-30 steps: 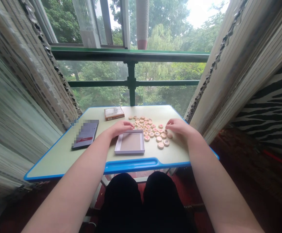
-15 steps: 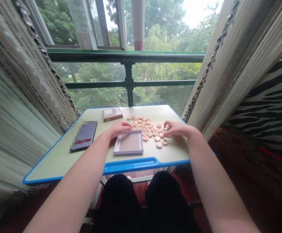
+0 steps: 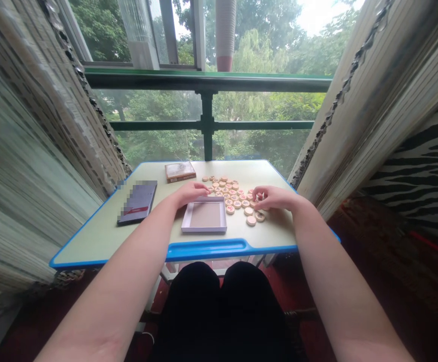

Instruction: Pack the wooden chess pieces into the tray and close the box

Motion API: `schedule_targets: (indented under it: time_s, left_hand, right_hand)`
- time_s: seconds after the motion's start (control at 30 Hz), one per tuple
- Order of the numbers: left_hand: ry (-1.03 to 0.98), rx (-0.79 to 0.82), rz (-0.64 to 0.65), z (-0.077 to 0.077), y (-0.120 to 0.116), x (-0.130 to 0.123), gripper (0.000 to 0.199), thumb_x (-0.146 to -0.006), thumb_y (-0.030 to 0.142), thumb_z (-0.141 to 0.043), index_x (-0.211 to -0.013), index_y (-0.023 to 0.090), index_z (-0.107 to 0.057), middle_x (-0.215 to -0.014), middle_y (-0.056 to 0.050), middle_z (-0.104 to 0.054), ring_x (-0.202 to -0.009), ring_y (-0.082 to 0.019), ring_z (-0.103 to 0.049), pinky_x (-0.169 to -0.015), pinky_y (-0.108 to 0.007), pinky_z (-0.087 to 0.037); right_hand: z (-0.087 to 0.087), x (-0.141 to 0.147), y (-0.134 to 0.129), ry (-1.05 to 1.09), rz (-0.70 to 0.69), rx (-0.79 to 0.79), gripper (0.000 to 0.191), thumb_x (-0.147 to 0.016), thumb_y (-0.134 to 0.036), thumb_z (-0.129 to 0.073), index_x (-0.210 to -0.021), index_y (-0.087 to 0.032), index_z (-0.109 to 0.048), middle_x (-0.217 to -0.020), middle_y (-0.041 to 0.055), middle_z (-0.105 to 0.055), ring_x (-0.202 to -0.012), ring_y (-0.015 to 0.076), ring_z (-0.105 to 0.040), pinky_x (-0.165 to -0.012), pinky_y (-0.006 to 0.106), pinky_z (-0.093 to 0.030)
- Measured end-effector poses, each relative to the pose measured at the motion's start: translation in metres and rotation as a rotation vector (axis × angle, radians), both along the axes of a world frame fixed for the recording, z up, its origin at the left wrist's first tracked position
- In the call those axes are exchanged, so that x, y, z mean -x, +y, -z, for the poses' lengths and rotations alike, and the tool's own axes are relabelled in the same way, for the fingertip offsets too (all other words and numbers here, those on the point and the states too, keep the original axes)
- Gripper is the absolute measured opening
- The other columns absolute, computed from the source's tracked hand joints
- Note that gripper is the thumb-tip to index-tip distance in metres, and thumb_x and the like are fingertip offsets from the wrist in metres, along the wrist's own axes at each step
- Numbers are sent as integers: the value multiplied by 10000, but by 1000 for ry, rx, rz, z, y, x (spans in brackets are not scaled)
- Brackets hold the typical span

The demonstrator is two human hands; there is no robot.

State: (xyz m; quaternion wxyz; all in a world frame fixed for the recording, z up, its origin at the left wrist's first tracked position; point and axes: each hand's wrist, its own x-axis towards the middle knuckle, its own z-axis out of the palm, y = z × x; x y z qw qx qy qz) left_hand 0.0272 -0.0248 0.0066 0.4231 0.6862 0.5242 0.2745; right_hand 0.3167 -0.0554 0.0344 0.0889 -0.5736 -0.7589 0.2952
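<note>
Several round wooden Chinese chess pieces (image 3: 230,209), marked with red or dark characters, lie loosely grouped on the table. My left hand (image 3: 191,191) is at the far left corner of a shallow white box tray (image 3: 204,230); its fingers stretch along the far wall towards the pieces. No piece shows in that hand. At the right side of the group, my right hand (image 3: 269,197) is low over the pieces with thumb and fingers curved but apart. Some pieces beneath it are partly hidden. Two plain-topped pieces and a marked one lie closest to me.
The pale table (image 3: 94,241) has a blue rim and a blue pen groove (image 3: 207,247) at the front. A flat box (image 3: 180,172) lies at the back, and a dark flat case (image 3: 139,201) at the left. Behind stands a green railing (image 3: 207,123); curtains (image 3: 339,110) flank the table.
My right hand has come in slightly left and lower onto the pieces, its fingertips closer together. My left hand stays by the box tray. The whole view has shifted a little.
</note>
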Motion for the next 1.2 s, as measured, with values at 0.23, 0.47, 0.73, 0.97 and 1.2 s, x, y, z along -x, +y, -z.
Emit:
schedule_targets:
  time_s: [0.23,0.47,0.73,0.97,1.2]
  left_hand:
    - [-20,-8,-9,0,0,0,220,-566,317,-621,-734,185,-671,-886,-21,-684,-947,-214,-579,-877,-286,-396]
    - [-43,-21,-4,3,3,1,190,-570,304,-615,-708,185,-668,-853,-19,-687,-928,-214,-582,-863,-290,-402]
    - [-35,-5,3,7,7,2,210,-570,324,-613,-724,192,-669,-832,-11,-688,-918,-210,-589,-844,-277,-411]
    - [4,-31,-12,4,3,1,197,-580,318,-600,-718,193,-665,-870,-14,-690,-941,-215,-587,-859,-277,-406]
    - [34,-41,-2,3,1,0,217,-597,321,-571,-747,191,-661,-840,-12,-688,-922,-205,-597,-847,-261,-420]
  right_hand:
    - [0,-1,3,-29,17,-61,378,-585,-442,-696,-888,-218,-659,-773,4,-545,-658,131,-487,-556,219,-360]
    - [0,0,4,39,63,-105,354,-636,-469,-649,-826,-174,-699,-793,43,-633,-707,154,-531,-588,229,-377]
    - [8,2,5,115,34,4,327,-658,-444,-600,-767,-147,-684,-548,0,-551,-496,98,-435,-456,224,-307]
    - [1,-1,2,137,41,-64,287,-626,-368,-614,-832,-172,-657,-644,-8,-529,-591,110,-455,-513,221,-329]
    - [-2,-14,0,-169,178,-52,239,-584,-356,-629,-742,-183,-586,-678,-1,-542,-623,133,-467,-506,237,-301]
